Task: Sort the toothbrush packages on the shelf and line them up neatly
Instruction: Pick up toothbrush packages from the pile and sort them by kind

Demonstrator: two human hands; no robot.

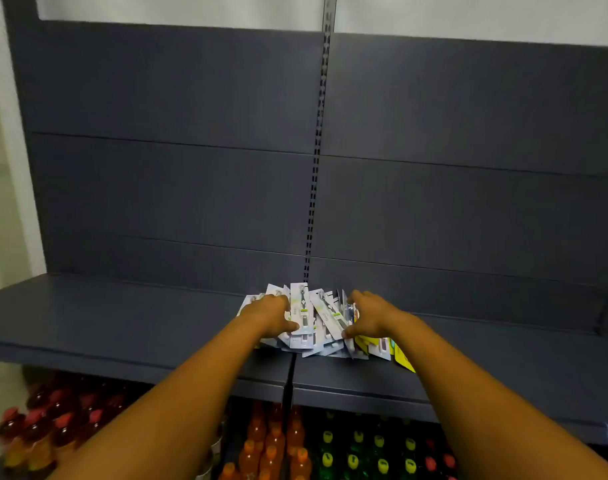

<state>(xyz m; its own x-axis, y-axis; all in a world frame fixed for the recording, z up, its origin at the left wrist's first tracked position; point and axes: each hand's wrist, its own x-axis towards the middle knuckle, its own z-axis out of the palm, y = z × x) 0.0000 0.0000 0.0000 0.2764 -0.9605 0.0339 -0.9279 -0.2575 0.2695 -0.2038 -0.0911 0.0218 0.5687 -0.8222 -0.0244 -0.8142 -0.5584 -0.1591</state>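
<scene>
Head view looks down at a dark grey shelf (122, 317) with a jumbled pile of toothbrush packages (325, 327) heaped at the middle, right where two shelf boards meet and close to the back panel (174, 188). Most packs are white or pale blue, overlapping at all angles; a few yellow packs (404, 358) stick out at the pile's right front edge. Left hand (269, 315) sits on the left side of the heap, thumb against one white pack (300, 311) that stands steeper than the rest; whether the other fingers curl round it or just rest on top I cannot tell. Right hand (366, 318) is on the right side, fingers spread and lying over the packs, thumb touching the lower end of a slanted white pack (330, 315); looks like pressing rather than a firm grip. Step in hand, as I judge it: the very start, gathering or bracketing the pile, nothing sorted or lined up yet. Next move likely calls for pulling out one kind, probably the white ones from the yellow, and laying them on bare shelf beside the heap, edges squared. Bottled drinks (271, 448) fill the lower shelf below.
</scene>
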